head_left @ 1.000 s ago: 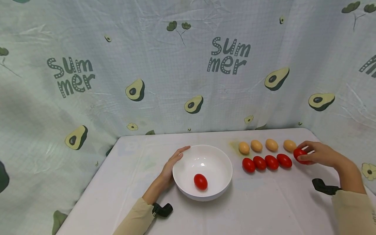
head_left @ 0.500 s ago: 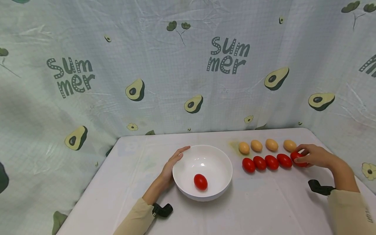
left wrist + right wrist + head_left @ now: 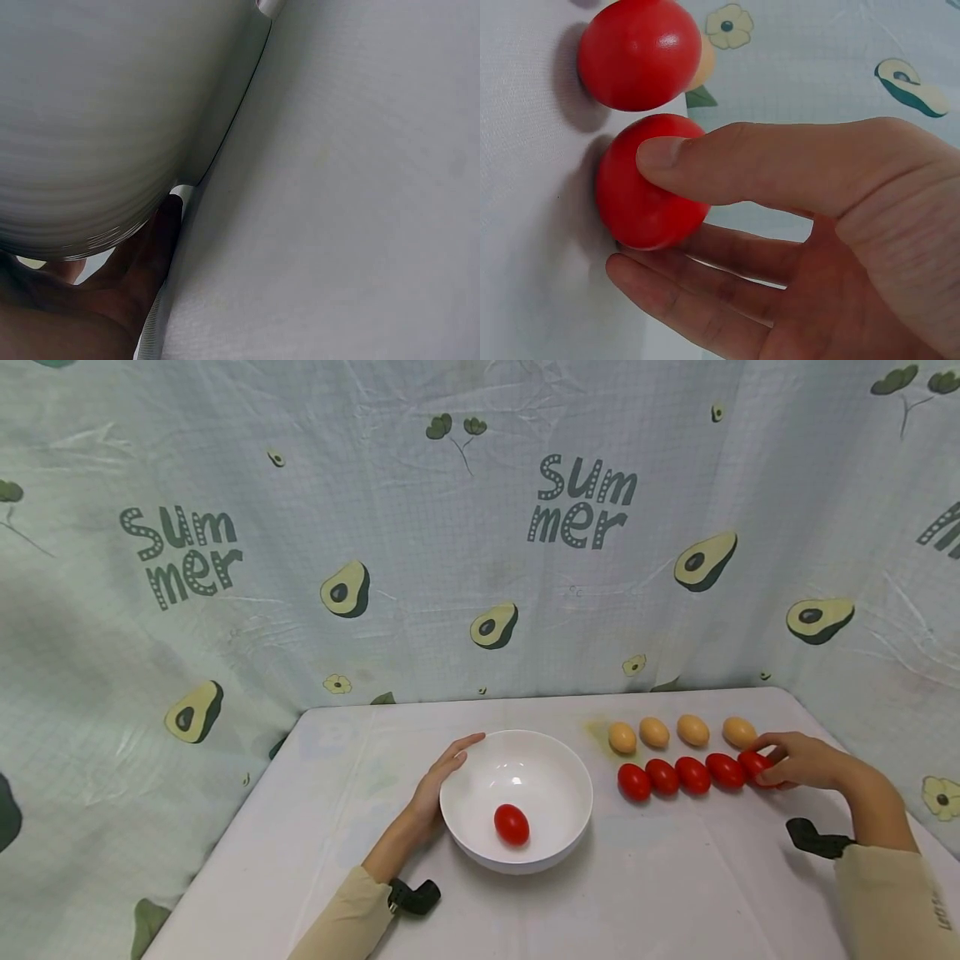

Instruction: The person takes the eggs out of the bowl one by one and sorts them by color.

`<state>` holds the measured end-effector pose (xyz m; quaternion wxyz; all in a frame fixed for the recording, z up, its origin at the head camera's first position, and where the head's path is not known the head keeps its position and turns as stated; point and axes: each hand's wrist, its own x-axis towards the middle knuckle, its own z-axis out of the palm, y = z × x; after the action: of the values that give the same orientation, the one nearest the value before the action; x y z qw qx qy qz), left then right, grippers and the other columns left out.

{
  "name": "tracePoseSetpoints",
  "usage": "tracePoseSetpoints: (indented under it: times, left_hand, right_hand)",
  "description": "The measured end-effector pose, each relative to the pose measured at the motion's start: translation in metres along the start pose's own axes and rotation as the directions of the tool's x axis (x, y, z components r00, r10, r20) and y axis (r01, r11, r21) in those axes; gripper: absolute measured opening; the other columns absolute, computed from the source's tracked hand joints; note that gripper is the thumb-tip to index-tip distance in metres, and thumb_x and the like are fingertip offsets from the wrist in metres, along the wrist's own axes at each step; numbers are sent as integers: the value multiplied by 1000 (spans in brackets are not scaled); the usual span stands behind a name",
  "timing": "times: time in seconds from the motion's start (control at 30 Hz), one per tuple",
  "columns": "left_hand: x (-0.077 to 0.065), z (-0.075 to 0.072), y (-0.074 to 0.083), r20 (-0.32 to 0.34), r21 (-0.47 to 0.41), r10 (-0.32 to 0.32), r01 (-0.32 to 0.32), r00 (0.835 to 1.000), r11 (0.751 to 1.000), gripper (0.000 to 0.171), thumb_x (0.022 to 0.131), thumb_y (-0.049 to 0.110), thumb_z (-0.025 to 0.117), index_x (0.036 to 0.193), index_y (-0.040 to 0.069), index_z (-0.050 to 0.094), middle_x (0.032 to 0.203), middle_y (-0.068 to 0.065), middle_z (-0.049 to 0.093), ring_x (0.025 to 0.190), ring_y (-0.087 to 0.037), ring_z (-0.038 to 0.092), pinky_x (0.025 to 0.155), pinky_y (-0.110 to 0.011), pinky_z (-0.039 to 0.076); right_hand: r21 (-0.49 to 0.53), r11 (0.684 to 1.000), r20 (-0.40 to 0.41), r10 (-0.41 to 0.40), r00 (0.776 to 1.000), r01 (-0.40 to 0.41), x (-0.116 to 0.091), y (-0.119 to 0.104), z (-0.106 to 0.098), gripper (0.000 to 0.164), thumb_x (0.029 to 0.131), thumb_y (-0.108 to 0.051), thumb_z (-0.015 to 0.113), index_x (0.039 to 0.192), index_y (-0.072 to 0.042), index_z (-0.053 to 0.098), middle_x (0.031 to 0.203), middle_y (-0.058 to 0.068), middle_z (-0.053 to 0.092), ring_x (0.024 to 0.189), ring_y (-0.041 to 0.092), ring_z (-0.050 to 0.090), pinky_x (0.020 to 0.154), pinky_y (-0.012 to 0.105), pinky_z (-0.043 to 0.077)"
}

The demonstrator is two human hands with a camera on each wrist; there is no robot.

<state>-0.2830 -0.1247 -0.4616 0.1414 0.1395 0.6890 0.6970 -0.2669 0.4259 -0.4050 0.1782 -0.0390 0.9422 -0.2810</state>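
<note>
A white bowl stands in the middle of the table, one red egg lying inside it. My left hand rests along the bowl's left side with extended fingers; the left wrist view shows the fingers against the bowl's outer wall near the tabletop. At the right end of a row of red eggs, my right hand holds another red egg between thumb and fingers. In the right wrist view, the thumb presses this egg close beside the neighbouring red egg.
Several red eggs line up right of the bowl. Behind them runs a row of light-brown eggs. A printed cloth hangs at the table's back and sides.
My right hand has moved left with the red egg, bringing it up against the end of the red row. The left hand and bowl have stayed put.
</note>
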Motion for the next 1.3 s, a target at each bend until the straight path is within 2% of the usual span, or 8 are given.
tracePoseSetpoints:
  times: [0.13,0.57,0.7,0.87,0.97,1.13,1.3]
  left_hand:
    - [0,0,0,5,-17,-7,7,1000,1000,51,109,36,32,158,25,42,166,1,38,148,-24,43,109,-21,43]
    - [2,0,1,-1,-19,-5,5,1000,1000,50,110,34,31,158,24,42,166,1,38,148,-23,43,108,-20,44]
    - [3,1,1,-5,-19,-6,6,1000,1000,50,110,33,31,158,24,42,166,1,38,148,-22,43,108,-20,44]
    - [4,1,0,-2,-25,-9,9,1000,1000,50,110,33,31,158,25,42,166,1,38,148,-23,44,108,-20,45]
    - [4,0,0,1,-21,-5,5,1000,1000,50,110,34,30,158,25,41,166,1,38,149,-24,43,109,-20,44]
    - [4,0,0,-4,-9,-3,3,1000,1000,50,110,36,31,158,26,42,166,1,37,151,-25,40,111,-21,42]
    - [4,0,1,-7,-2,0,0,1000,1000,50,109,36,31,158,26,42,167,2,37,152,-25,38,113,-22,41]
  right_hand:
    - [10,1000,11,2,1000,-2,-1,-1,0,60,91,-10,70,137,16,42,121,39,57,103,32,64,86,45,64]
    - [-10,1000,9,-2,1000,2,1,-2,-3,65,89,-16,75,138,12,44,124,41,55,105,39,62,86,49,63]
    - [-45,999,-6,-21,1000,21,-3,-7,-8,65,88,-16,75,139,12,45,125,42,54,106,43,61,86,52,62]
    - [-137,990,-55,-44,998,36,-9,-17,-13,67,92,-25,73,141,9,43,126,42,54,106,48,61,83,59,59]
    - [-173,982,-105,-91,990,72,-13,-28,-14,66,95,-29,72,142,6,44,128,41,56,109,51,60,81,59,59]
    - [-152,974,-181,-193,964,166,-16,-49,-12,57,98,-28,68,143,1,49,130,34,60,113,47,62,81,55,61]
    - [-172,964,-229,-241,943,205,-19,-71,-8,54,99,-30,68,141,-1,52,131,29,62,115,45,62,80,53,61]
